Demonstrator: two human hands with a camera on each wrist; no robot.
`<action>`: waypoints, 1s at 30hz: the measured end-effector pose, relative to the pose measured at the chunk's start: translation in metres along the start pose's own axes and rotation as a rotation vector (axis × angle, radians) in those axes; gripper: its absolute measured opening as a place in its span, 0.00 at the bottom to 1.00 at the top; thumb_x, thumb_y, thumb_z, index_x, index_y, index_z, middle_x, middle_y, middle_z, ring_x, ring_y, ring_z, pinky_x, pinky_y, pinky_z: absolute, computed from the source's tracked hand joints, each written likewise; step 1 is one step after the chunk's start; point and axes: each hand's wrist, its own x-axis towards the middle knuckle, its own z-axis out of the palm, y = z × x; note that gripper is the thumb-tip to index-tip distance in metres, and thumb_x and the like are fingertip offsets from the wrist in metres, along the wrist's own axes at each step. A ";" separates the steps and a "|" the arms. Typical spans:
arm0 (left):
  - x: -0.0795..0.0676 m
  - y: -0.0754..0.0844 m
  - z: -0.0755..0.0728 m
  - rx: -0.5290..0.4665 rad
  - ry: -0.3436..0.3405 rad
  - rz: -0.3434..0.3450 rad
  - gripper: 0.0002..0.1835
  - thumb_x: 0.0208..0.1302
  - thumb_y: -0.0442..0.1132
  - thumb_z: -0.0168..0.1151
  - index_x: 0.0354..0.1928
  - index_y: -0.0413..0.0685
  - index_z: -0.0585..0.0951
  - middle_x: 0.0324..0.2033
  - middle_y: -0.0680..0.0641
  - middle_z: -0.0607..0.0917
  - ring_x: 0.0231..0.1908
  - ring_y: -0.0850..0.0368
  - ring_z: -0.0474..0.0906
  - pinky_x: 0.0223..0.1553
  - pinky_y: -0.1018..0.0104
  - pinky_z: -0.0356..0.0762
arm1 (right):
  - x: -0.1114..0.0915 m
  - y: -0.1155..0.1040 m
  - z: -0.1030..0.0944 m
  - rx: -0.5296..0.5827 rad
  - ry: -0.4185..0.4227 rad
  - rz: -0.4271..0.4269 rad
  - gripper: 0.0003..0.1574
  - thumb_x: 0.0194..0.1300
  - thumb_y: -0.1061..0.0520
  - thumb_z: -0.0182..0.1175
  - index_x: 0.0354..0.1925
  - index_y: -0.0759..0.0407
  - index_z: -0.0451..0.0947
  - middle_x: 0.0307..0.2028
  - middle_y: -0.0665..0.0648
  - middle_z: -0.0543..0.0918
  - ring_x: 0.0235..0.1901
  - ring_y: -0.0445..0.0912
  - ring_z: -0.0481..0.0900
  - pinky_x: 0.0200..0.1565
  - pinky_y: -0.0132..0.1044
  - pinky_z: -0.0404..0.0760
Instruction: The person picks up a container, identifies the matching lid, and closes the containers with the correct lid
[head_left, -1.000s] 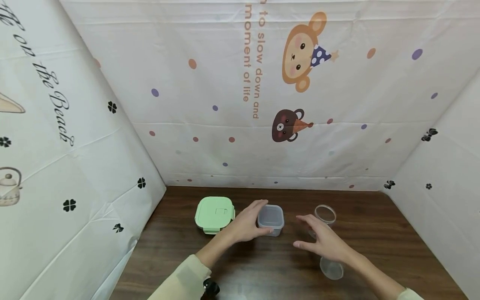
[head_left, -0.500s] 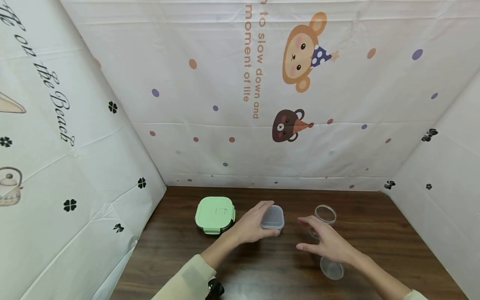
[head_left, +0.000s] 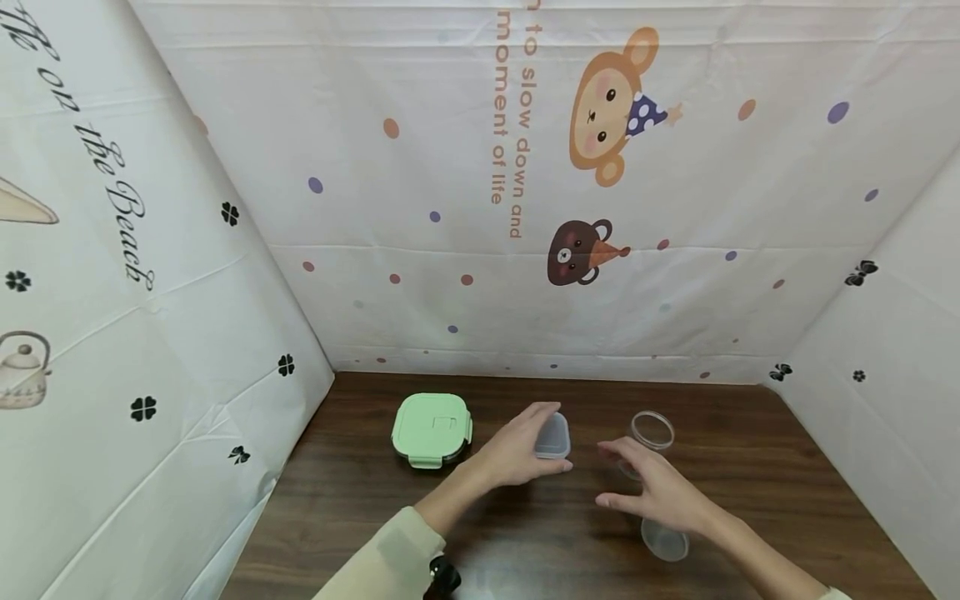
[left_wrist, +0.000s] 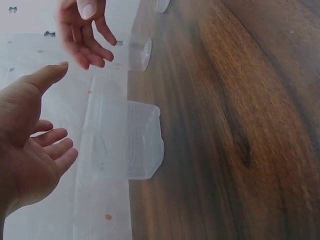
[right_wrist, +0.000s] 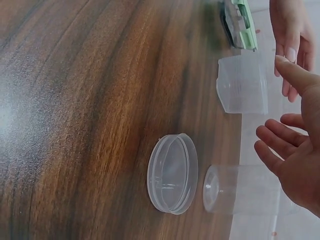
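Note:
My left hand hovers over the left side of a small square translucent plastic container, thumb and fingers spread. In the left wrist view, that hand stays above the container and apart from it. My right hand hangs in the air right of the container, its fingers loosely bent and holding nothing. Behind the right hand stands a clear round plastic jar, partly hidden by it in the head view. A clear round lid lies on the table in front of the jar, close under the right wrist.
A light-green lidded lunch box stands left of the square container, close to my left forearm. All stand on a dark wood table. White printed cloth walls rise behind it and at both sides.
My left hand has moved right, covering more of the square container in the head view. The right hand has shifted slightly right and down. The containers have stayed in place.

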 end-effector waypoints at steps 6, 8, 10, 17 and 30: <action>0.005 0.005 0.000 0.001 -0.023 -0.019 0.49 0.66 0.60 0.74 0.83 0.57 0.61 0.77 0.53 0.67 0.61 0.54 0.76 0.49 0.66 0.82 | -0.002 0.003 0.001 -0.009 -0.003 -0.013 0.39 0.63 0.44 0.78 0.66 0.57 0.76 0.59 0.47 0.82 0.55 0.47 0.83 0.52 0.50 0.87; 0.007 0.007 0.001 0.009 -0.027 -0.029 0.49 0.67 0.60 0.73 0.83 0.57 0.61 0.77 0.53 0.67 0.63 0.52 0.74 0.50 0.65 0.82 | -0.003 0.004 0.000 -0.011 -0.007 -0.017 0.39 0.64 0.43 0.78 0.65 0.56 0.76 0.58 0.47 0.82 0.54 0.47 0.84 0.51 0.50 0.87; 0.009 0.009 0.001 0.023 -0.029 -0.029 0.48 0.68 0.60 0.71 0.83 0.56 0.61 0.78 0.53 0.67 0.64 0.50 0.74 0.52 0.63 0.82 | -0.005 0.004 -0.001 -0.004 -0.011 -0.014 0.38 0.64 0.43 0.78 0.65 0.56 0.77 0.57 0.47 0.82 0.54 0.50 0.84 0.51 0.50 0.87; 0.019 0.013 0.006 0.068 -0.031 -0.012 0.47 0.71 0.61 0.68 0.84 0.54 0.60 0.78 0.52 0.66 0.67 0.53 0.74 0.63 0.58 0.79 | -0.013 0.006 -0.004 -0.024 -0.033 -0.004 0.37 0.64 0.42 0.77 0.63 0.57 0.77 0.57 0.50 0.83 0.54 0.51 0.85 0.51 0.49 0.87; 0.027 0.019 0.012 0.091 -0.067 0.009 0.48 0.72 0.64 0.65 0.84 0.53 0.58 0.79 0.50 0.64 0.73 0.54 0.69 0.67 0.58 0.76 | -0.020 0.009 -0.007 -0.031 -0.038 -0.017 0.35 0.62 0.47 0.79 0.62 0.57 0.77 0.56 0.49 0.83 0.53 0.54 0.85 0.51 0.52 0.86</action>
